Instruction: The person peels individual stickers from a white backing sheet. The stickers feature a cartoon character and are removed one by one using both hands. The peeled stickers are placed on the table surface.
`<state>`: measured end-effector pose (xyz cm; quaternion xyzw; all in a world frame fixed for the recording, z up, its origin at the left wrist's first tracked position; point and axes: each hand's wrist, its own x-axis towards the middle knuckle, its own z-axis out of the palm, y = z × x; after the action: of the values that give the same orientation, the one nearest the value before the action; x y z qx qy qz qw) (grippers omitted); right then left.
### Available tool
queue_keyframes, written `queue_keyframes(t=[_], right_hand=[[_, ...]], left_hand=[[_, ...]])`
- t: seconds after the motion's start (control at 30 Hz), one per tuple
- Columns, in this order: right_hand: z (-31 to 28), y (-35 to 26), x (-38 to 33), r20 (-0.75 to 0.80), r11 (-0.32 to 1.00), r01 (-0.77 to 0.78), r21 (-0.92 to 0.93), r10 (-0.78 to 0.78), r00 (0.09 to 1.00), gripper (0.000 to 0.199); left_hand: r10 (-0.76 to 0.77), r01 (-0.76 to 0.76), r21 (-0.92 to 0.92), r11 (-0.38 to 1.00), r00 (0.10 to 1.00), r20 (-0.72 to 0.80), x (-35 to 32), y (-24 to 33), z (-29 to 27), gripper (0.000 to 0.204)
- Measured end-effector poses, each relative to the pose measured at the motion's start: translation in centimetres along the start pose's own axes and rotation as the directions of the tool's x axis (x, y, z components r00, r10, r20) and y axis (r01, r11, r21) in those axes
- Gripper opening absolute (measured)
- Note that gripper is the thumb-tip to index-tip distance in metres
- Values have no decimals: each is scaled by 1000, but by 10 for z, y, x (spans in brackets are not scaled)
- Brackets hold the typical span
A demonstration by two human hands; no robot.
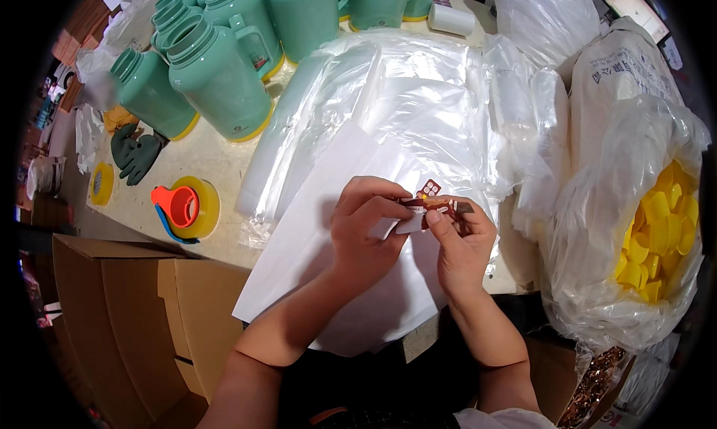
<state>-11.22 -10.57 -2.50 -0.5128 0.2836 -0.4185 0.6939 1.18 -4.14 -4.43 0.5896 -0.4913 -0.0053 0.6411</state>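
Observation:
Both hands are raised over the white paper sheets (287, 272) at the table's front edge. My left hand (366, 227) pinches the left side of a small dark red printed tag (431, 189), which has pale round marks on its upper part. From the other side, my right hand (464, 244) grips the same tag between thumb and fingers. A small pale flap shows beneath the left fingertips; whether it belongs to the tag I cannot tell. Beyond the hands lie flat, stacked clear plastic bags (418, 104), partly under the paper.
Several green jugs (216, 85) with yellow bases stand at the back left. Nearer are a dark glove (137, 156), a tape roll (208, 214) and an orange ring-shaped piece (178, 205). An open carton (127, 309) sits front left; a bag of yellow plastic parts (657, 231) is at right.

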Motion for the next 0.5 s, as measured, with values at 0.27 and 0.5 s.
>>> queue_keyframes(t=[0.27, 0.5], right_hand=[[-5, -13, 0, 37, 997, -16, -74, 19, 999, 11], [-12, -13, 3, 43, 995, -69, -73, 72, 996, 7]], left_hand=[[53, -53, -10, 999, 998, 33, 3, 6, -3, 23], [-100, 108, -65, 992, 989, 108, -1, 7, -1, 20]])
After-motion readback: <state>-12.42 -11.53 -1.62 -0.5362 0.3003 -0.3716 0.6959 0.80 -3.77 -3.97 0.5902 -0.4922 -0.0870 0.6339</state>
